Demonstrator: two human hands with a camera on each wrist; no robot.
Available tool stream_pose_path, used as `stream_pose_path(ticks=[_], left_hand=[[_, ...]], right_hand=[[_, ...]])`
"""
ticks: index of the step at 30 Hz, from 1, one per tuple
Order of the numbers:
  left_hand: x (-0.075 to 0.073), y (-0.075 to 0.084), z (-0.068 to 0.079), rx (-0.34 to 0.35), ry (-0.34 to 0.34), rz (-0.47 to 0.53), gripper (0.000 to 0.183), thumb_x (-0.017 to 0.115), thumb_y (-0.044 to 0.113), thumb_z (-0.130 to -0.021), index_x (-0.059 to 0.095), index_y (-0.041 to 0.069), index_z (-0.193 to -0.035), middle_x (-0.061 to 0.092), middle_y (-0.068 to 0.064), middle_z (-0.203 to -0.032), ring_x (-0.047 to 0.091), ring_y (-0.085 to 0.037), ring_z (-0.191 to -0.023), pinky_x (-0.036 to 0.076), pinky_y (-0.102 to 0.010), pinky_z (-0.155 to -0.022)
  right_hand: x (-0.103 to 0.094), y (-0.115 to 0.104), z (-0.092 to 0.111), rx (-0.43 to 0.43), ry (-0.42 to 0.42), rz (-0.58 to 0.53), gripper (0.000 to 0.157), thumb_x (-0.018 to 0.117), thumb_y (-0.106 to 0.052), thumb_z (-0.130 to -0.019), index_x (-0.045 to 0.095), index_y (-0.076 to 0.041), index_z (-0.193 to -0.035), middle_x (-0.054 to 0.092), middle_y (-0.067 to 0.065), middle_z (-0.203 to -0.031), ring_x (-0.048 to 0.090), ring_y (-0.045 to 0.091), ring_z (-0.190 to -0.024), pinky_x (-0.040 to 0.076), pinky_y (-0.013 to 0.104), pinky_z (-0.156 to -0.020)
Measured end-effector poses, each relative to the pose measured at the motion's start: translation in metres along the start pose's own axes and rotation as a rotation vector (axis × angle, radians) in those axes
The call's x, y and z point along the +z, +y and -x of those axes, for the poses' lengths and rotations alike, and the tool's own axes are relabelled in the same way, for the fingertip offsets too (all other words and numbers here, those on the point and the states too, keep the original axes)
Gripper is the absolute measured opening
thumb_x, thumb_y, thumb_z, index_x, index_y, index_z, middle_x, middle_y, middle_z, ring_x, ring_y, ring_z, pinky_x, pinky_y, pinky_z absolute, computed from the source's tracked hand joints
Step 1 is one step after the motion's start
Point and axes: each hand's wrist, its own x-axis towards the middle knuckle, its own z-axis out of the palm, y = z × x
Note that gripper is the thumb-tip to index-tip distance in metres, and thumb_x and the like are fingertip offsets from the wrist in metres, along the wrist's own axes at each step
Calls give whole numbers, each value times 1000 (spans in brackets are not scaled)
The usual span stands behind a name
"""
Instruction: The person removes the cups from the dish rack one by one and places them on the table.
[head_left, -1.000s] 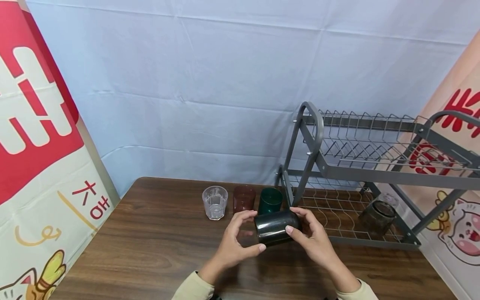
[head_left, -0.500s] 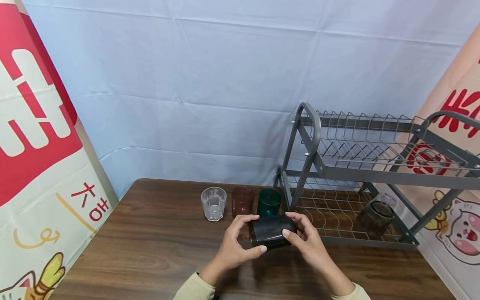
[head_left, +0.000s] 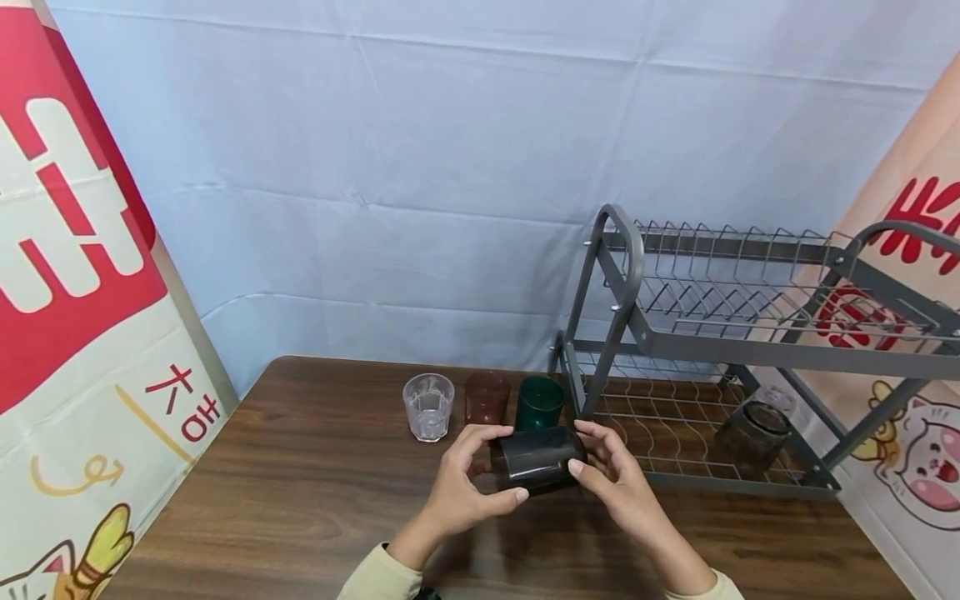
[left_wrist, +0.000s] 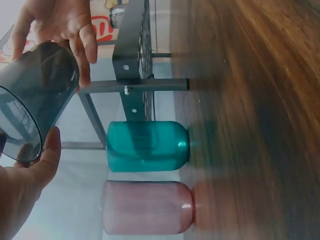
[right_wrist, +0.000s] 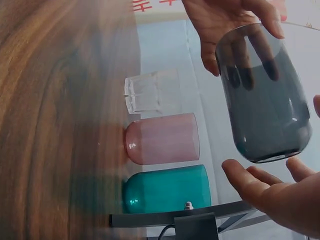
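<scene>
A dark smoky glass tumbler (head_left: 537,460) lies sideways in the air between both hands, its open rim toward the left. My left hand (head_left: 462,485) holds the rim end, thumb below and fingers above; in the right wrist view its fingers show through the tinted wall. My right hand (head_left: 628,493) holds the rounded base end, thumb on the near side. Behind the tumbler stand a green tumbler (left_wrist: 148,146), a reddish tumbler (left_wrist: 148,207) and a clear faceted glass (head_left: 430,408), in a row on the wooden table (head_left: 300,500).
A grey two-tier dish rack (head_left: 780,352) stands at the right, its left leg close to the green tumbler. On its lower wire shelf sits another dark glass (head_left: 753,435). A pale cloth (head_left: 375,192) hangs behind the table, with printed banners at both sides.
The dark tumbler has shifted slightly left and toward me, with both hands still on it. The glasses in the row and the rack stay in place.
</scene>
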Motion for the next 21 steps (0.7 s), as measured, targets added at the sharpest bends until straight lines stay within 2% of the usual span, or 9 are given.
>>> stream_pose_path(ticks=[4, 8, 12, 15, 18, 21], left_hand=[[-2, 3, 1, 4, 3, -43, 61, 79, -2, -64, 55, 1, -121, 51, -20, -113, 54, -26, -96, 53, -43, -66], [-6, 6, 3, 7, 18, -131, 64, 80, 1, -63, 56, 4, -122, 51, -19, -112, 57, -28, -92, 53, -42, -66], [-10, -6, 3, -14, 21, -211, 67, 82, 7, -64, 55, 9, -126, 51, -15, -114, 56, -29, -93, 52, -40, -66], [-14, -17, 3, -41, 22, -273, 70, 83, 13, -65, 53, 15, -128, 51, -8, -117, 54, -24, -95, 52, -36, -66], [-18, -20, 1, -61, 17, -349, 70, 83, 21, -66, 52, 22, -128, 51, 0, -118, 51, -17, -97, 50, -34, -70], [-21, -21, -2, -94, -7, -405, 69, 83, 27, -66, 52, 28, -128, 50, 7, -120, 49, -13, -103, 47, -36, -77]], right_hand=[[-2, 0, 2, 19, -1, 15, 42, 59, -9, -91, 45, -5, -130, 49, 20, -126, 52, 31, -108, 48, 34, -75], [-5, -3, 5, 18, 11, 115, 42, 63, -13, -89, 49, -4, -127, 50, 16, -127, 49, 34, -115, 48, 34, -77], [-9, -6, 7, -7, -2, 217, 45, 66, -15, -87, 50, -5, -128, 51, 17, -126, 49, 35, -114, 48, 36, -79], [-12, -9, 7, -10, -22, 259, 46, 67, -17, -87, 50, -7, -128, 52, 16, -125, 50, 35, -113, 48, 39, -81], [-16, -11, 6, -12, -33, 302, 47, 68, -18, -86, 51, -7, -128, 53, 16, -124, 51, 36, -112, 47, 42, -81], [-20, -12, 6, 0, -33, 376, 50, 70, -21, -85, 50, -8, -129, 52, 15, -126, 51, 34, -111, 47, 45, -82]])
